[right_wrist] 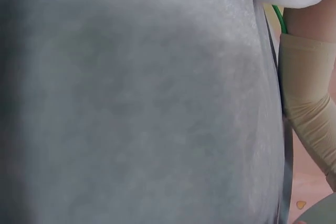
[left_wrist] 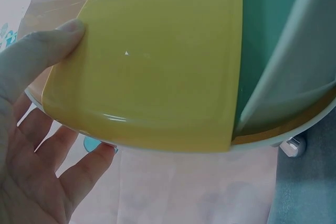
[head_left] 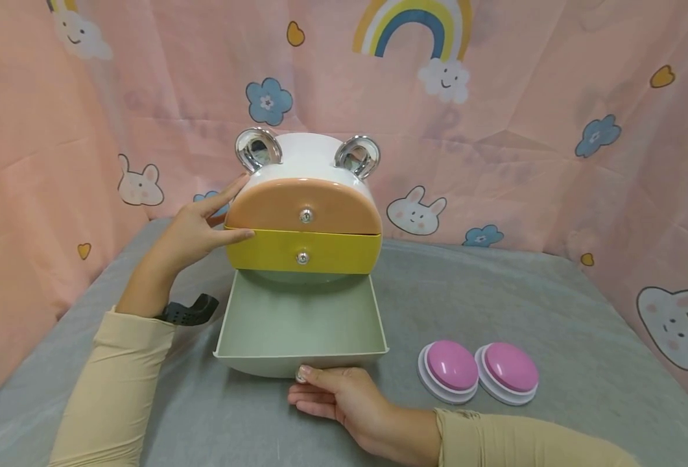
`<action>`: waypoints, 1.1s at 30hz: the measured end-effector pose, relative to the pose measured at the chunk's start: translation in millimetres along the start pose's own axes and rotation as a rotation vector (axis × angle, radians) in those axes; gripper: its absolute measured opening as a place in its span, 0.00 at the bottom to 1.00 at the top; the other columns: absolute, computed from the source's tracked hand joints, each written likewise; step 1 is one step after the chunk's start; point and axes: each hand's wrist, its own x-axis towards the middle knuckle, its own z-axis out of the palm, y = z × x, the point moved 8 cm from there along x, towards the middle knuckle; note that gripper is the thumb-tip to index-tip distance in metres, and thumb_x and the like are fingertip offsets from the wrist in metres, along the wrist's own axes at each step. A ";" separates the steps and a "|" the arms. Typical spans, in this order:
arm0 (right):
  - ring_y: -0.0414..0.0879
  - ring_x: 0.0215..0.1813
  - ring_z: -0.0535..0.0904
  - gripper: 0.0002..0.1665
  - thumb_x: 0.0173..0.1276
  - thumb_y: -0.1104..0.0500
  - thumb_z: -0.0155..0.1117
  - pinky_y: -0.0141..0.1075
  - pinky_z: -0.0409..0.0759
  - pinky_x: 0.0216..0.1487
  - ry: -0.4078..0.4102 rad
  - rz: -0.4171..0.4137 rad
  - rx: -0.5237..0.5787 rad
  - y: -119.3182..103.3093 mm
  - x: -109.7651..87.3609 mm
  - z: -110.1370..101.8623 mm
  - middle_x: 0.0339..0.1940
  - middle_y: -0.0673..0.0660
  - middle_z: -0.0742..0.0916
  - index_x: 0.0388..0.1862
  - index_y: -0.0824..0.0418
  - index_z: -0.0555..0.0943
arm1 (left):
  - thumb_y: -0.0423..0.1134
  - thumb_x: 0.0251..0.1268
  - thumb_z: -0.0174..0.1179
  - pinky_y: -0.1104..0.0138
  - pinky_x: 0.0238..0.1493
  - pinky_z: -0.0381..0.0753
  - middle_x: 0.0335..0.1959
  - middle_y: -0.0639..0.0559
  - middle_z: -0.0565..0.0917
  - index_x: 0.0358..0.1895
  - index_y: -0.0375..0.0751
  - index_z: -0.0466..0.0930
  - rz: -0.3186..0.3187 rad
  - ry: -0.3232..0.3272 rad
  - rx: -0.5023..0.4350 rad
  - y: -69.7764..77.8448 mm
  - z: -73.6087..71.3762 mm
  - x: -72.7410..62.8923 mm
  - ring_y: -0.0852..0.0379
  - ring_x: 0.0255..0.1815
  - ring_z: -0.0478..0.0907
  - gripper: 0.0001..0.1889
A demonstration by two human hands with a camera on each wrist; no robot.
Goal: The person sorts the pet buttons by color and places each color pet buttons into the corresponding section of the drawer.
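While the left hand (head_left: 192,237) grips the glossy, round-topped cabinet (head_left: 308,152), thumb in front and fingers round its side, the pale green bottom drawer (head_left: 262,364) sticks out open below. The right hand (head_left: 356,401), thumb on top, pinches that drawer's shiny knob (head_left: 300,377); two domed pink buttons (head_left: 452,365) sit farther over on the grey, cloth-covered desk (head_left: 589,363).

Two round, pink-domed buttons (head_left: 453,365) with white bases sit on a grey, cloth-covered worktop (head_left: 589,363) before pink, rainbow-printed fabric (head_left: 530,143).

Before me, the grey-covered table (head_left: 554,318) bore an eared drawer cabinet (head_left: 305,241) and, near it, two pink-domed buttons (head_left: 452,365) (head_left: 512,367).
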 end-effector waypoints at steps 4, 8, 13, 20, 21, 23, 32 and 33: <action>0.43 0.45 0.87 0.22 0.71 0.59 0.63 0.38 0.86 0.56 -0.043 0.005 -0.061 0.4 -7.7 -2.7 0.43 0.60 0.90 0.54 0.78 0.79 | 0.50 0.60 0.71 0.47 0.73 0.69 0.80 0.53 0.58 0.74 0.82 0.53 -0.003 -0.009 -0.001 0.8 1.2 0.2 0.41 0.77 0.62 0.45; 0.42 0.50 0.87 0.27 0.67 0.62 0.66 0.39 0.85 0.58 -0.106 -0.017 -0.157 -3.6 -23.6 -13.2 0.50 0.63 0.89 0.60 0.78 0.76 | 0.50 0.60 0.71 0.47 0.74 0.68 0.80 0.54 0.58 0.74 0.82 0.52 0.001 -0.014 -0.004 2.1 2.5 0.5 0.41 0.78 0.61 0.45; 0.50 0.58 0.84 0.33 0.60 0.63 0.74 0.34 0.85 0.56 -0.146 -0.168 -0.308 -16.9 -43.2 -42.0 0.57 0.71 0.85 0.61 0.78 0.76 | 0.49 0.60 0.71 0.47 0.71 0.71 0.80 0.51 0.59 0.75 0.81 0.53 0.007 -0.001 0.008 1.8 1.7 0.4 0.40 0.76 0.64 0.45; 0.51 0.63 0.82 0.34 0.59 0.61 0.76 0.34 0.83 0.59 0.012 -0.150 -0.451 -23.6 -69.4 -102.1 0.61 0.68 0.83 0.61 0.75 0.77 | 0.50 0.60 0.71 0.46 0.71 0.71 0.80 0.50 0.58 0.74 0.83 0.52 -0.004 -0.014 0.002 -0.2 2.9 1.3 0.39 0.76 0.63 0.45; 0.50 0.63 0.82 0.34 0.59 0.60 0.76 0.34 0.84 0.58 0.051 -0.142 -0.468 -26.1 -72.6 -110.1 0.62 0.67 0.83 0.62 0.73 0.77 | 0.50 0.60 0.71 0.46 0.70 0.72 0.80 0.49 0.58 0.74 0.83 0.52 -0.007 -0.011 0.005 -0.7 2.5 1.0 0.38 0.76 0.64 0.45; 0.47 0.63 0.82 0.36 0.59 0.59 0.76 0.33 0.84 0.58 0.137 -0.146 -0.496 -33.0 -78.3 -124.6 0.64 0.65 0.82 0.64 0.71 0.77 | 0.50 0.60 0.71 0.45 0.70 0.72 0.80 0.48 0.58 0.74 0.83 0.52 -0.011 -0.006 0.002 -1.6 1.7 0.7 0.38 0.75 0.64 0.45; 0.25 0.68 0.69 0.45 0.55 0.51 0.79 0.22 0.71 0.67 0.463 -0.190 -0.752 -64.4 -97.7 -170.1 0.72 0.55 0.77 0.72 0.52 0.73 | 0.49 0.60 0.71 0.45 0.71 0.71 0.80 0.48 0.58 0.74 0.82 0.53 -0.003 0.008 -0.001 -2.3 0.0 1.0 0.39 0.77 0.61 0.45; 0.32 0.72 0.68 0.46 0.55 0.49 0.80 0.29 0.70 0.71 0.482 -0.163 -0.768 -65.2 -98.3 -174.4 0.73 0.55 0.76 0.73 0.51 0.72 | 0.49 0.60 0.71 0.45 0.71 0.71 0.80 0.48 0.58 0.74 0.82 0.53 -0.004 0.008 0.001 -2.3 -0.1 1.0 0.39 0.77 0.61 0.45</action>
